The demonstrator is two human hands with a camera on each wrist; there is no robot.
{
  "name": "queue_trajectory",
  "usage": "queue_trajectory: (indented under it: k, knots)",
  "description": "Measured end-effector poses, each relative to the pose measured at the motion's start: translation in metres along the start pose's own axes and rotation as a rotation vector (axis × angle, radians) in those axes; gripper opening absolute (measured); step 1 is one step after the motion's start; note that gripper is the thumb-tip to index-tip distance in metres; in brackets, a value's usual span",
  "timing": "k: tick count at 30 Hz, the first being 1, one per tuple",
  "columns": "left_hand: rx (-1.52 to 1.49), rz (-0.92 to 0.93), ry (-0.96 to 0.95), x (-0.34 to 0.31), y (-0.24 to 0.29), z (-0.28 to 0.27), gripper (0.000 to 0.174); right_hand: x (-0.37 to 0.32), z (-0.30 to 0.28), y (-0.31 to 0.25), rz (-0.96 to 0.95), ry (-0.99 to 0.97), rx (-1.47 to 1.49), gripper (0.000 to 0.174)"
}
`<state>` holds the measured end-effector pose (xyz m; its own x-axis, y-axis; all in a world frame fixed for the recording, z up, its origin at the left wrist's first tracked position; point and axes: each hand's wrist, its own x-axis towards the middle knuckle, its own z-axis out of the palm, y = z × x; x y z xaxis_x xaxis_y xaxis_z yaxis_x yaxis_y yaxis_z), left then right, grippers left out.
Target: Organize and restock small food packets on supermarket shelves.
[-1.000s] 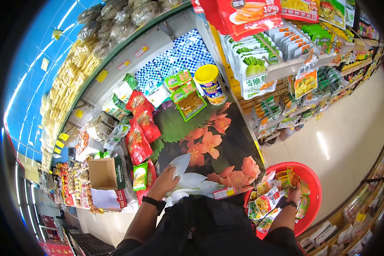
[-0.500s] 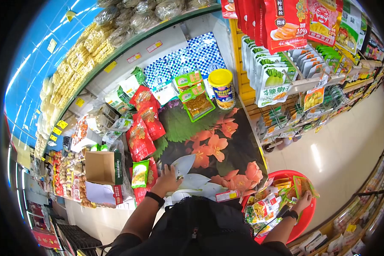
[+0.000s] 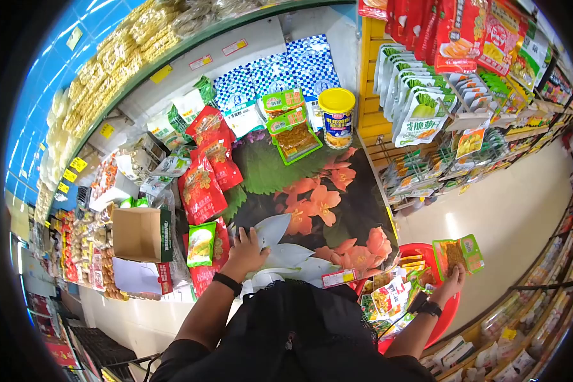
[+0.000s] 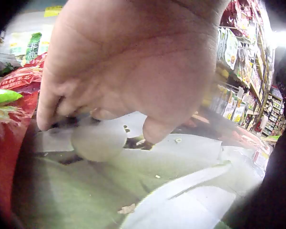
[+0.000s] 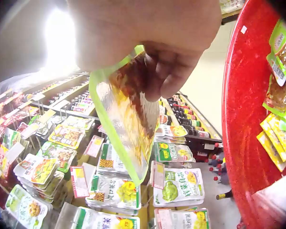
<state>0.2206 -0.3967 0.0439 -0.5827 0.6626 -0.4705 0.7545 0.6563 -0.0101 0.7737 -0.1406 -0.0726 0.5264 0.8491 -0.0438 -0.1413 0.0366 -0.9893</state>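
Note:
My right hand pinches a green-edged pickle packet by one edge, just outside the red basket. In the right wrist view brown, shredded-looking food shows through its clear window. Fingers down, my left hand rests on the flower-printed tabletop, holding nothing. Beside it lie a small green-and-white packet and several red packets. Farther back on the table are similar green-edged packets, next to a yellow-lidded can.
Various food packets fill the basket. Bags hang from a rack on the right, above the aisle floor. Blue-checked bags line the table's back. At left stands an open cardboard box below shelves of dried noodles.
My right hand has risen out of the basket with the green-edged pickle packet and moved over its outer side. My left hand stays on the tabletop. The head view has shifted slightly.

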Motion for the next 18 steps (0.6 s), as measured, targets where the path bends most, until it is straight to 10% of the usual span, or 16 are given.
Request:
queue_trajectory:
  k: [12,18]
  knots:
    - [-0.114,0.337,0.122,-0.019,-0.001,0.001,0.082,-0.070,0.061,-0.116,-0.163,-0.147,0.034,0.015]
    - [-0.551,0.683,0.127,0.012,0.004,0.007,0.075,-0.174,0.092,-0.150,-0.108,-0.549,-0.137,0.019]
